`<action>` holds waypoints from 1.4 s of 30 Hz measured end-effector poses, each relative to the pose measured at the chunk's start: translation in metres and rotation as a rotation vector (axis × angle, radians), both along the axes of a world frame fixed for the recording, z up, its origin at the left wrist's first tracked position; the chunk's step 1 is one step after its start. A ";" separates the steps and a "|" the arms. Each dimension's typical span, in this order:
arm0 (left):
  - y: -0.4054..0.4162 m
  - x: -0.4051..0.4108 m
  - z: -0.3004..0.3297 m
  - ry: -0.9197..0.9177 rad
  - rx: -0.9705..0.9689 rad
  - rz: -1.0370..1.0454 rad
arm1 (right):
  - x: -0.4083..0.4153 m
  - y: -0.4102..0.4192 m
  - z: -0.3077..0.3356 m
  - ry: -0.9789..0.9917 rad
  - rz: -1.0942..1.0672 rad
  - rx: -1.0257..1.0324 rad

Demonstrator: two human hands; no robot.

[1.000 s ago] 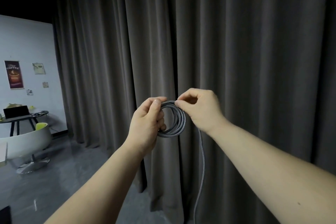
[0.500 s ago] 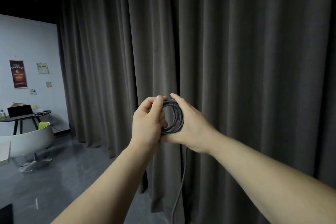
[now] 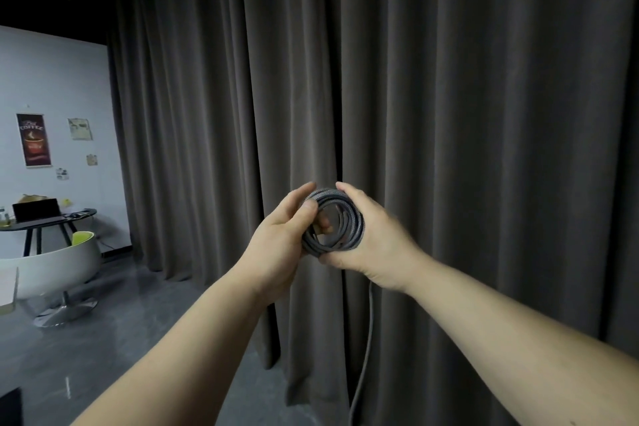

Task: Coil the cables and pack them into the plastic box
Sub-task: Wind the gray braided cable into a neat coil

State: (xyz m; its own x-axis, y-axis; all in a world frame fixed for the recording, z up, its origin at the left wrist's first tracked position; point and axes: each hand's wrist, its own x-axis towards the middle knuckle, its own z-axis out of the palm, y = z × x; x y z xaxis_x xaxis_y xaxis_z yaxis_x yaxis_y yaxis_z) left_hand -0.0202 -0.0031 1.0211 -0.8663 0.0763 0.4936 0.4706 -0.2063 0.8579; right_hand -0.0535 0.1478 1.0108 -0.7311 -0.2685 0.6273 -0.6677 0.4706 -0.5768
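Left hand [image 3: 280,235] and right hand [image 3: 377,242] both grip the coiled cable [image 3: 333,223]; its tail below the right hand runs off-frame.

Single head view, faces forward at a close curtain [image 3: 449,114], hands held up near centre.

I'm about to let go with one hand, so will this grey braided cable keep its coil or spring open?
The cable probably loosens: nothing ties its loops, both hands grip them. Its tail hangs limp, so it seems floppy and light.
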 end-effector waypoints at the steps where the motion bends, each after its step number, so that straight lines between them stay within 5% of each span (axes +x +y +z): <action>1: 0.000 0.000 0.000 0.011 0.013 0.012 | 0.000 0.000 0.000 -0.017 0.016 0.004; 14: 0.009 0.001 -0.003 0.051 0.232 -0.127 | 0.001 0.002 0.004 -0.096 0.178 0.028; 22: 0.014 -0.001 -0.001 0.097 0.146 0.083 | 0.010 -0.002 0.008 -0.174 0.117 0.038; 27: 0.000 -0.021 -0.002 0.075 0.220 0.340 | 0.008 0.004 -0.004 -0.270 0.023 0.221; 33: -0.029 -0.032 0.008 0.033 0.412 0.459 | 0.000 0.016 -0.030 -0.522 -0.026 -0.080; 36: -0.033 -0.033 0.008 0.053 0.436 0.463 | -0.003 0.010 -0.022 -0.396 -0.167 -0.345; 38: -0.033 -0.033 0.008 0.063 0.406 0.499 | -0.003 0.009 -0.014 -0.141 -0.373 -0.104; 40: -0.034 -0.033 0.006 0.082 0.329 0.555 | 0.004 0.004 -0.006 0.073 -0.518 0.348; 42: -0.033 -0.032 0.004 0.102 0.204 0.611 | 0.015 -0.004 0.001 0.194 -0.487 0.689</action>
